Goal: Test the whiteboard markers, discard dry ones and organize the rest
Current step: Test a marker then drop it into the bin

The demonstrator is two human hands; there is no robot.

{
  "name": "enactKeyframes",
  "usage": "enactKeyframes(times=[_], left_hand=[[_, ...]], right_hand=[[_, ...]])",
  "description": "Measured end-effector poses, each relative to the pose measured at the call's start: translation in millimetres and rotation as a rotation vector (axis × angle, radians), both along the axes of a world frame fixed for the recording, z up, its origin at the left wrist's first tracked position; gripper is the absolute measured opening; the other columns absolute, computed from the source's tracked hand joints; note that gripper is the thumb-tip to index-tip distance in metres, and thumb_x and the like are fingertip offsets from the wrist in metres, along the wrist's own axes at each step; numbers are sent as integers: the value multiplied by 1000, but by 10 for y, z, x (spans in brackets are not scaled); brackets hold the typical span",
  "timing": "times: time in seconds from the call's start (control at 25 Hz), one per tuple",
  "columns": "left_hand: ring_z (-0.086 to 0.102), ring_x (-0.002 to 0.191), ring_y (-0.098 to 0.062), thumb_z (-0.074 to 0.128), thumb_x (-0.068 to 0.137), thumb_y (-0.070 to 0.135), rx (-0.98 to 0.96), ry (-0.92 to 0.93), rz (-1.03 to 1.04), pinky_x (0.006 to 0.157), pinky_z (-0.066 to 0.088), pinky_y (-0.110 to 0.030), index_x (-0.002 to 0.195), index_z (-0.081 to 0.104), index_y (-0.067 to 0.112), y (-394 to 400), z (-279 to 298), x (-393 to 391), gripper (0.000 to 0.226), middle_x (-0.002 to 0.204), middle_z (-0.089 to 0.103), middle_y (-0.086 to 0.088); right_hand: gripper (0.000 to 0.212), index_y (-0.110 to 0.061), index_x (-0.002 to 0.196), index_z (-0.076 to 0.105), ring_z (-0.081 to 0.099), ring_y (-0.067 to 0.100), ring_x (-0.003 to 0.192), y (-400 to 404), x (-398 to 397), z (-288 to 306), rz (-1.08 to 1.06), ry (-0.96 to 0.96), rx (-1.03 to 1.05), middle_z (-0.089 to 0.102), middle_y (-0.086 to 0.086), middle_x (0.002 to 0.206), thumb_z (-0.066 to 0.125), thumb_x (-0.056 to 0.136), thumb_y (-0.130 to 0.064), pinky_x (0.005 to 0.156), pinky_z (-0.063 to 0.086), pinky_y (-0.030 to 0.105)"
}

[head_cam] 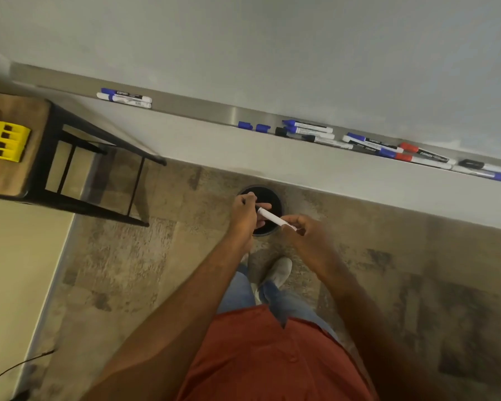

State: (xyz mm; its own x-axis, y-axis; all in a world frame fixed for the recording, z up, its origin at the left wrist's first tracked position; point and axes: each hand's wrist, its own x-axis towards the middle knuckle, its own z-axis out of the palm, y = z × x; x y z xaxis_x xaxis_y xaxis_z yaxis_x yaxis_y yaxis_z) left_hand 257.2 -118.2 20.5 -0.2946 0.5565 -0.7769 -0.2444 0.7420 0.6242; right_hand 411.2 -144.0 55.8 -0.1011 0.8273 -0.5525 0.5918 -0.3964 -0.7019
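Below | both hands pinch white marker over black bin — stool left — tray markers beyond

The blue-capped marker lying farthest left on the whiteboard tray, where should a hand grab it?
Pinch the blue-capped marker at mid-barrel, coming from above. It lies flat along the whiteboard tray, a white marker against its front side, leaving the top open.

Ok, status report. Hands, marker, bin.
Left hand pinching black cap. Right hand gripping marker. Both directly over bin. More markers on tray, nothing blocking.
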Motion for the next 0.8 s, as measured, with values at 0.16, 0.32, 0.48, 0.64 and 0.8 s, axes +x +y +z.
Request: enactKeyframes(times=[0.16,0.32,0.48,0.64,0.8], left_hand=[[66,94,-29,39,109,33,-71,165,-221,82,55,-41,110,56,14,89,-433,-189,25,103,66,-10],[58,89,-25,41,104,30,-106,357,-560,80,48,-39,102,60,10,77,-839,-428,27,99,63,-12],[57,87,-22,44,103,28,-104,453,-826,71,40,-32,101,61,11,2,-1199,-606,24,99,63,-11],[62,98,-24,47,103,31,-40,481,-872,76,43,-31,112,64,13,19,-1337,-700,26,109,65,-8],[62,110,-23,49,104,29,60,529,-913,87,49,-33,132,59,16,126,-1229,-683,32,125,64,-7]], right_hand=[[20,-20,116,74,61,1,77,193,-87,-400,24,-60,-34,70,-6,94,62,100,-22,62,41,13],[19,-18,110,76,65,12,73,387,-169,-917,-17,-111,-99,70,-4,81,61,99,-20,62,44,22],[22,-12,115,74,68,24,92,472,-299,-1544,-16,-185,-129,73,8,99,61,98,-19,72,45,25],[29,-11,120,68,65,24,103,431,-360,-2108,-43,-271,-163,69,10,116,61,97,-27,81,49,25],[33,-15,129,66,64,19,109,397,-445,-2000,-149,-189,-94,67,3,122,60,100,-29,92,54,33]])
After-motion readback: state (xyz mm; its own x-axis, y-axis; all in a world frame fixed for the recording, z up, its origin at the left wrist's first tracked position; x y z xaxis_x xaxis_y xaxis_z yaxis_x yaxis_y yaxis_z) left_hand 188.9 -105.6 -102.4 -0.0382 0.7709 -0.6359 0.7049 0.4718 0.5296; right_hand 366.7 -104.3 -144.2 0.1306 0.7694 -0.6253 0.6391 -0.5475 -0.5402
